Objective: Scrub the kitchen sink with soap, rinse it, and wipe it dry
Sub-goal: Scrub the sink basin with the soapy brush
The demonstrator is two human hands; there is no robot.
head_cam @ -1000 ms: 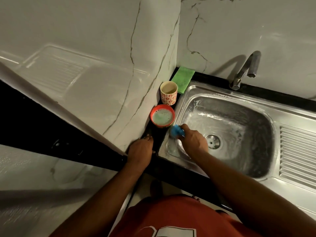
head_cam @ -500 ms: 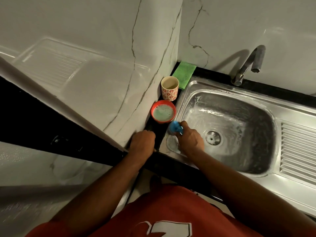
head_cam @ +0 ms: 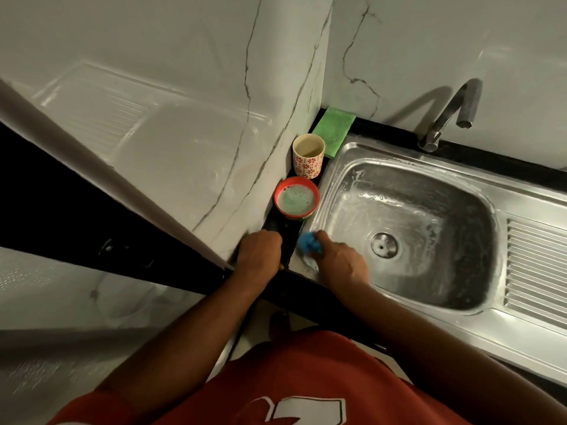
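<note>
Head view: the right hand (head_cam: 340, 265) is at the near left corner of the steel sink (head_cam: 429, 150), its grip clamped on a blue scrubber (head_cam: 308, 243). The scrubber sticks out past the fingertips and touches the sink's flat rim just where it meets the black bench (head_cam: 287, 240). A patch of white foam lies on the rim under the hand. The basin is wet and streaked with suds along its far and left walls, and the round drain (head_cam: 383, 244) shows in its floor, to the right of the hand. The ribbed drainboard (head_cam: 537, 265) runs off to the right.

The left hand (head_cam: 260, 253) rests on the bench beside the corner of the marble wall (head_cam: 184, 118), knuckles up, its grip drawn together with nothing seen in it. It lies just beside the right hand, and the two are apart.

Beyond the hands, a red bowl (head_cam: 294, 215) of pale green soapy liquid stands on the bench against the sink's left edge. Behind it is an upright cup (head_cam: 307, 162) with a red flower pattern, and behind that a green cloth (head_cam: 334, 130) lies flat in the corner. The tap (head_cam: 451, 111) rises at the back of the sink, its spout over the far rim. A red shirt (head_cam: 291, 378) fills the bottom of the view
</note>
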